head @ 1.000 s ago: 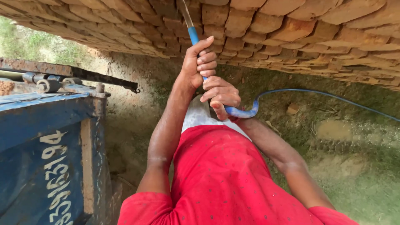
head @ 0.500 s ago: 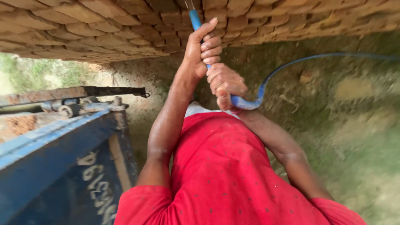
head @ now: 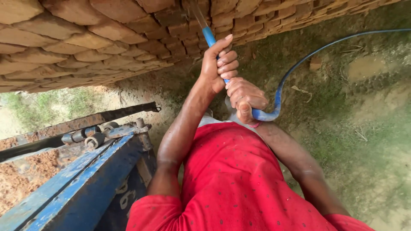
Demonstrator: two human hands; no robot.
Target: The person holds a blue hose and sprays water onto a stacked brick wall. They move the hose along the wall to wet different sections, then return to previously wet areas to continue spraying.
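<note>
Two hands: left hand (head: 218, 64), right hand (head: 246, 96) grip one blue hose (head: 280, 87).

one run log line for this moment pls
left hand: grips blue hose | right hand: grips hose lower | near: brick stack, blue cart

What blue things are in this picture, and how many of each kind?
Blue hose: 1
Blue cart: 1
Total: 2
Both the left hand and the right hand grip the hose.
</note>
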